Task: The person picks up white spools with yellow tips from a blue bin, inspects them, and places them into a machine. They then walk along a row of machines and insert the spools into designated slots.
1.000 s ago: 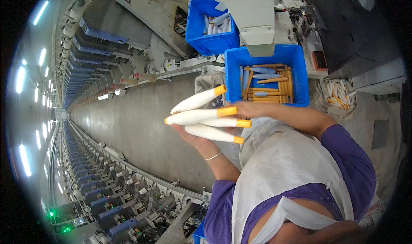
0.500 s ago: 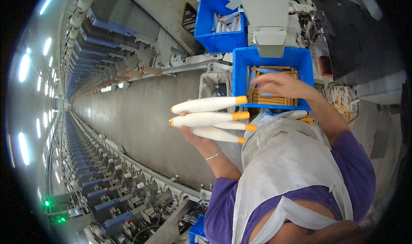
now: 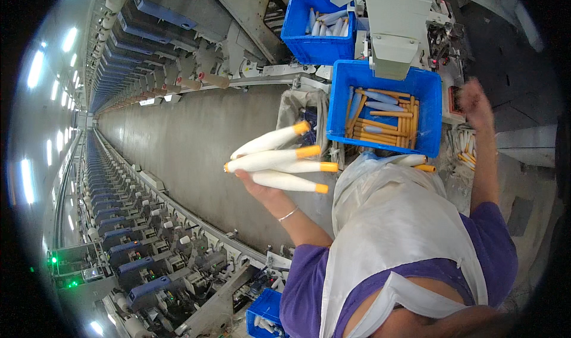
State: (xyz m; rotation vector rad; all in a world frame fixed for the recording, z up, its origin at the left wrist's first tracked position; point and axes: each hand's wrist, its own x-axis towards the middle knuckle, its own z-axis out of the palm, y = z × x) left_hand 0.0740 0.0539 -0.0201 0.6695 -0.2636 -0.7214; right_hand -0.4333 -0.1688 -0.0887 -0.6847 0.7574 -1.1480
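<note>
My left hand (image 3: pixel 257 186) is closed round several yarn bobbins (image 3: pixel 270 158), white spindle shapes with yellow-orange tube ends. They fan out to the right, over the aisle floor. My right hand (image 3: pixel 474 103), smeared by motion, is raised at the right, nearest a dark red box (image 3: pixel 456 100) on the machine. Its fingers cannot be made out. Between the hands stands a blue crate (image 3: pixel 440 109) of orange-brown tubes (image 3: pixel 383 130), a few wound with pale blue yarn. One white bobbin (image 3: pixel 411 159) and an orange tube end (image 3: pixel 425 168) poke out at my apron.
A second blue crate (image 3: pixel 318 54) of white bobbins stands behind the first. Another blue crate (image 3: pixel 256 320) sits at the lower left. Machine rows (image 3: pixel 137 243) flank the grey aisle floor (image 3: pixel 196 136). More bobbins (image 3: pixel 467 145) lie at the right, partly behind my forearm.
My right hand has left the tube crate and swung out to the right. My left hand has moved slightly left, and the bobbins' orange ends have spread and tilted.
</note>
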